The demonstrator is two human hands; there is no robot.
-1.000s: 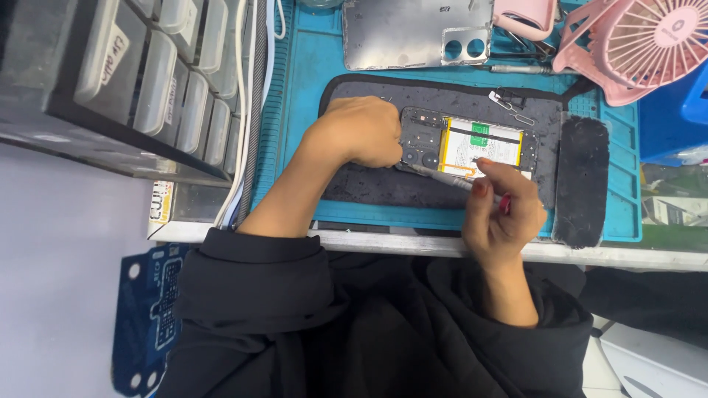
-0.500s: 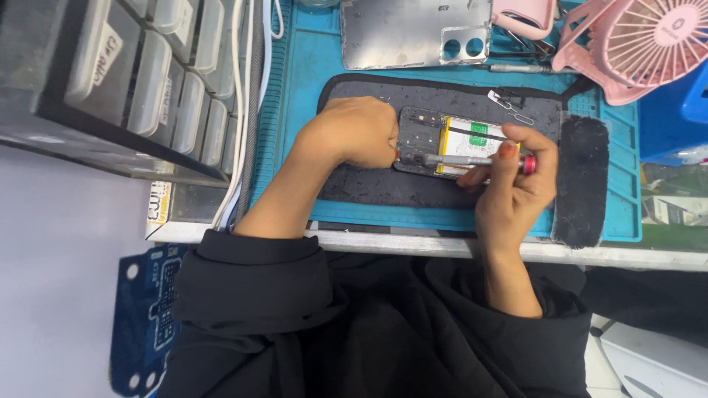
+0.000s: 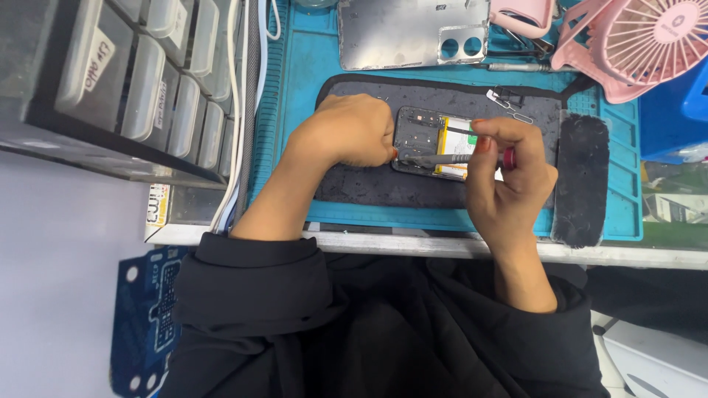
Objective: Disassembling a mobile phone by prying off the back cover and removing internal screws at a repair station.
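An opened phone (image 3: 431,140) with its yellow-and-white battery showing lies on a dark grey work mat (image 3: 369,184). My left hand (image 3: 350,129) is curled in a fist at the phone's left end, fingertips pressed on its edge. My right hand (image 3: 509,173) grips a screwdriver (image 3: 442,158) with a red handle; its metal shaft lies across the phone and points left toward my left fingertips. My right hand covers the phone's right end.
The grey mat sits on a blue mat (image 3: 310,66). A silver phone back cover (image 3: 413,33) lies at the top, a pink fan (image 3: 638,44) at top right, grey parts drawers (image 3: 140,88) at left. Small metal parts (image 3: 509,103) lie on the grey mat.
My right hand has moved up and left from the mat's near side onto the phone, bringing the screwdriver across it. My left hand stayed on the phone's left end.
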